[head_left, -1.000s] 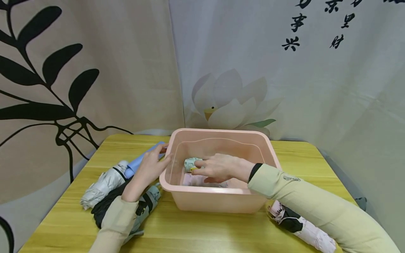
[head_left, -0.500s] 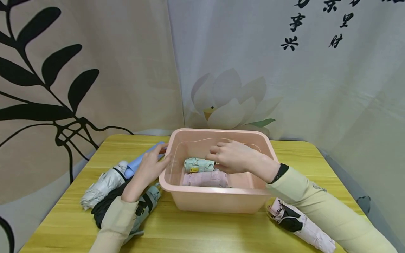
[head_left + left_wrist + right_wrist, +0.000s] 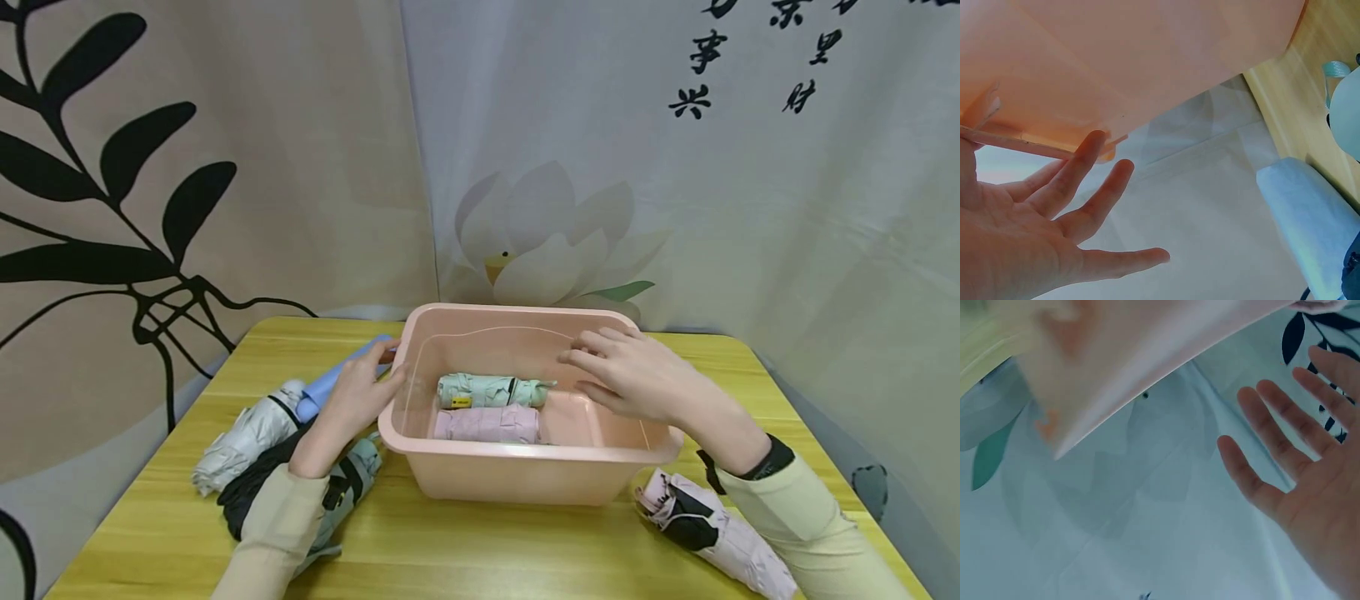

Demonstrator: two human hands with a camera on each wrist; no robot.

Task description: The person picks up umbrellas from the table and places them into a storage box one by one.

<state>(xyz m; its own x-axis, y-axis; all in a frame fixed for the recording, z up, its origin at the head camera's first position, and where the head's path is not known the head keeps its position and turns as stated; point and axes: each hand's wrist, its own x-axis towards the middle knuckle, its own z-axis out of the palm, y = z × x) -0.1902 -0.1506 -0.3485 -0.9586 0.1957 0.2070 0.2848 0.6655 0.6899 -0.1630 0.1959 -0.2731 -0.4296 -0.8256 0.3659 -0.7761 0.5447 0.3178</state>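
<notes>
A pink plastic tub (image 3: 517,481) holds two folded umbrellas lying side by side: a mint green umbrella (image 3: 487,391) behind and a pale pink umbrella (image 3: 487,425) in front. My left hand (image 3: 358,404) rests at the tub's left rim. In the left wrist view its fingers (image 3: 1079,181) are spread and fairly straight under that rim. Over the right part of the tub hovers my right hand (image 3: 637,375), apart from both umbrellas. The right wrist view shows its fingers (image 3: 1272,434) loosely extended, with nothing held.
Left of the tub lie a silver-grey umbrella (image 3: 247,437), a blue umbrella (image 3: 330,385), a black umbrella (image 3: 255,483) and a grey-green umbrella (image 3: 348,492), partly behind the left arm. A light pink umbrella with a black patch (image 3: 720,533) lies front right on the wooden table (image 3: 465,550).
My right hand has let go of the mint green umbrella and moved up and right, uncovering both umbrellas in the tub. The left hand stays at the rim.
</notes>
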